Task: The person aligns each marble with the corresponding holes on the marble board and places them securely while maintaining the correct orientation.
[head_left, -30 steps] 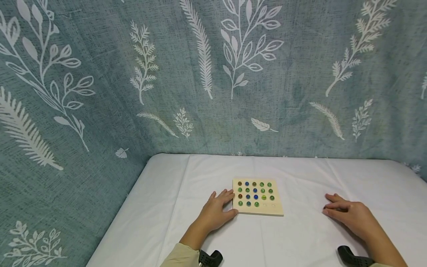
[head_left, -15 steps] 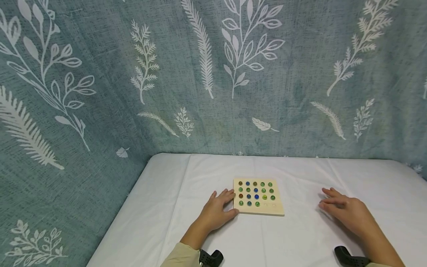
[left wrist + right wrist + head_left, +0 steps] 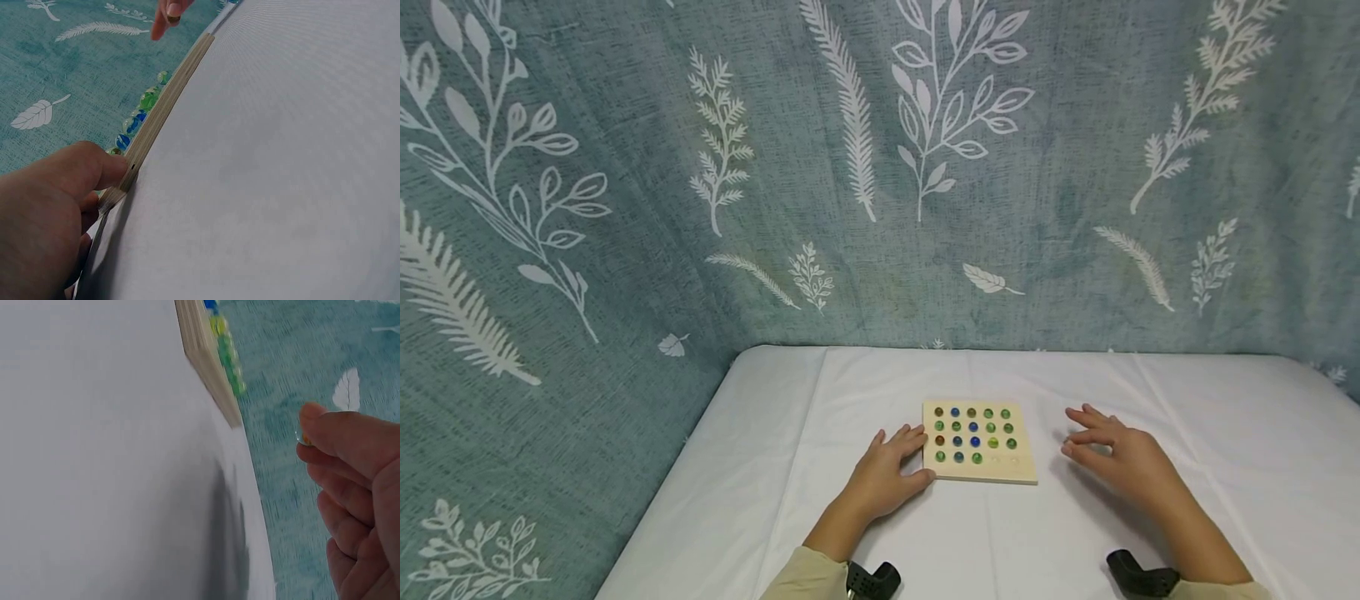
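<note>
A pale wooden board (image 3: 1000,474) lies flat on the table, with rows of green, blue, amber and yellow-green glass marbles (image 3: 973,427) set in its hollows. Two hollows at the right end of the front row hold no marble. My left hand (image 3: 883,475) grips the board's near left corner, thumb on the front edge and fingertips along the left edge. To the right of the board, my right hand (image 3: 1123,458) is raised above the table, pinching a clear marble (image 3: 300,437) with an orange tint between thumb and index finger. Its other fingers are loosely bent.
A white cloth (image 3: 820,400) covers the table. Behind it and to the left hangs a blue-green curtain (image 3: 880,275) with white leaf prints. A black wrist device (image 3: 876,579) sits on the left wrist, and another black device (image 3: 1138,575) on the right.
My right hand has lifted off the table at the right and moved left toward the board with the marble. The left hand and the board have stayed put.
</note>
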### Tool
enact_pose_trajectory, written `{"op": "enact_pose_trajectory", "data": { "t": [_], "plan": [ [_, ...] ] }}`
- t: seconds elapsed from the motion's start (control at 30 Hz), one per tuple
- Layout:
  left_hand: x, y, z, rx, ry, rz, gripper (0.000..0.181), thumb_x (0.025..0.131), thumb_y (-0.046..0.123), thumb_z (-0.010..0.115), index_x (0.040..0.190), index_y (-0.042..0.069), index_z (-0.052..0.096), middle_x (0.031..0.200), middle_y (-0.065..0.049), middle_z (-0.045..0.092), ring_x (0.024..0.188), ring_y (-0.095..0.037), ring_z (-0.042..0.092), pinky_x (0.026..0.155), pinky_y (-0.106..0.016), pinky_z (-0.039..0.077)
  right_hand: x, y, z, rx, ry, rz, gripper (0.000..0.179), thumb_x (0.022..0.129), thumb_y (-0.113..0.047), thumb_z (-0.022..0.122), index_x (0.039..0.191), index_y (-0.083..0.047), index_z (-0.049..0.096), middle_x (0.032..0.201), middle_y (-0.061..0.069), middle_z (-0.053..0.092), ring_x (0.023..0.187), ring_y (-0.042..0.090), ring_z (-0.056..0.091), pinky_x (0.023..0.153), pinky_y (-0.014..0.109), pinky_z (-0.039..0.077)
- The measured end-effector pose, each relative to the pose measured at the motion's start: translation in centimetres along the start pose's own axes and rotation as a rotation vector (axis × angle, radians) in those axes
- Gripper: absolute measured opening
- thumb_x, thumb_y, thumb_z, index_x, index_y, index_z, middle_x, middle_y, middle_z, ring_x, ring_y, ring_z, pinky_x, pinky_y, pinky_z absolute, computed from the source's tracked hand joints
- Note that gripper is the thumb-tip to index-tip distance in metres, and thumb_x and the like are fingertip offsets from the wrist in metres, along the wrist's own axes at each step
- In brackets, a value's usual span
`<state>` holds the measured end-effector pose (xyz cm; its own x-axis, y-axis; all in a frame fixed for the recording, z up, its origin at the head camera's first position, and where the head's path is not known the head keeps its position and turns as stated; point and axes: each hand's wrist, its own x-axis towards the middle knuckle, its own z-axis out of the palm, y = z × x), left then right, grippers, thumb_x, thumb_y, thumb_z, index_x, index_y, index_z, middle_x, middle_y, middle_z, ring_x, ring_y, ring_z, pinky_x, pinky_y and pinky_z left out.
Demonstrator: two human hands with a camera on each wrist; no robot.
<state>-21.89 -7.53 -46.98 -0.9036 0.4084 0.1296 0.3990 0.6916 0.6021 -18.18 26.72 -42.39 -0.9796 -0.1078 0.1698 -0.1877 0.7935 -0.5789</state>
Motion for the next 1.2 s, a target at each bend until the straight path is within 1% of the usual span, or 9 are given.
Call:
{"op": "enact_pose_trajectory", "data": {
  "t": [0.17, 0.27, 0.4, 0.57, 0.7, 0.83, 0.93, 1.2],
  "plan": [
    [0.0, -0.1, 0.0, -0.011, -0.004, 0.003, 0.058, 0.089, 0.037, 0.069, 0.141, 0.015, 0.056, 0.15, 0.008, 0.048, 0.144, -0.017, 0.037, 0.125, -0.047, 0.016, 0.8, -1.6, 1.3, -0.001, 0.01, -0.075, 0.035, 0.088, -0.03, 0.073, 0.11, -0.003, 0.075, 0.142, 0.014, 0.055, 0.136, 0.044, 0.043, 0.11, 0.063, 0.035],
    [0.0, -0.2, -0.1, -0.013, -0.006, 0.005, 0.058, 0.089, 0.037, 0.069, 0.141, 0.015, 0.056, 0.15, 0.008, 0.048, 0.144, -0.016, 0.037, 0.125, -0.047, 0.016, 1.3, -2.4, 2.1, 0.003, 0.014, -0.104, 0.03, 0.088, -0.026, 0.074, 0.108, -0.004, 0.076, 0.141, 0.014, 0.057, 0.136, 0.043, 0.044, 0.11, 0.062, 0.035],
    [0.0, -0.1, -0.1, -0.013, -0.008, 0.001, 0.059, 0.089, 0.037, 0.069, 0.141, 0.014, 0.055, 0.15, 0.008, 0.048, 0.145, -0.016, 0.037, 0.126, -0.046, 0.015, 1.9, -3.3, 3.2, 0.009, 0.003, -0.13, 0.022, 0.086, -0.017, 0.075, 0.105, -0.006, 0.077, 0.139, 0.013, 0.058, 0.136, 0.041, 0.045, 0.113, 0.061, 0.033],
    [0.0, 0.0, -0.1, -0.013, -0.007, -0.004, 0.059, 0.089, 0.037, 0.069, 0.141, 0.014, 0.056, 0.15, 0.008, 0.048, 0.144, -0.016, 0.037, 0.126, -0.046, 0.016, 2.3, -4.2, 4.3, 0.028, -0.056, -0.159, 0.018, 0.085, -0.01, 0.074, 0.103, -0.009, 0.077, 0.14, 0.011, 0.058, 0.137, 0.038, 0.044, 0.116, 0.06, 0.03],
    [0.0, 0.0, -0.2, -0.01, -0.002, -0.004, 0.059, 0.088, 0.037, 0.069, 0.141, 0.014, 0.056, 0.149, 0.009, 0.048, 0.144, -0.015, 0.038, 0.125, -0.046, 0.016, 2.4, -4.7, 4.9, 0.025, -0.116, -0.188, 0.018, 0.085, -0.012, 0.074, 0.103, -0.011, 0.077, 0.141, 0.013, 0.057, 0.137, 0.04, 0.043, 0.115, 0.062, 0.029],
    [0.0, 0.0, -0.2, -0.009, 0.002, -0.001, 0.059, 0.088, 0.037, 0.069, 0.141, 0.014, 0.056, 0.149, 0.009, 0.049, 0.144, -0.015, 0.038, 0.125, -0.046, 0.016, 2.5, -5.0, 5.2, 0.001, -0.138, -0.231, 0.017, 0.086, -0.014, 0.074, 0.103, -0.013, 0.077, 0.14, 0.015, 0.058, 0.136, 0.042, 0.044, 0.114, 0.064, 0.03],
    [0.0, 0.0, -0.1, -0.009, 0.004, 0.0, 0.059, 0.088, 0.037, 0.069, 0.141, 0.014, 0.056, 0.149, 0.009, 0.049, 0.144, -0.015, 0.038, 0.125, -0.046, 0.016, 2.5, -5.0, 5.4, -0.003, -0.142, -0.233, 0.017, 0.086, -0.013, 0.074, 0.103, -0.015, 0.078, 0.14, 0.014, 0.058, 0.136, 0.042, 0.044, 0.114, 0.063, 0.03],
    [0.0, -0.1, -0.1, -0.013, 0.012, 0.003, 0.059, 0.088, 0.037, 0.07, 0.141, 0.014, 0.056, 0.148, 0.009, 0.049, 0.143, -0.015, 0.039, 0.125, -0.047, 0.017, 2.7, -4.8, 5.9, -0.005, -0.16, -0.205, 0.019, 0.086, -0.013, 0.074, 0.105, -0.015, 0.077, 0.142, 0.013, 0.056, 0.138, 0.04, 0.042, 0.116, 0.062, 0.029]
  ]
}}
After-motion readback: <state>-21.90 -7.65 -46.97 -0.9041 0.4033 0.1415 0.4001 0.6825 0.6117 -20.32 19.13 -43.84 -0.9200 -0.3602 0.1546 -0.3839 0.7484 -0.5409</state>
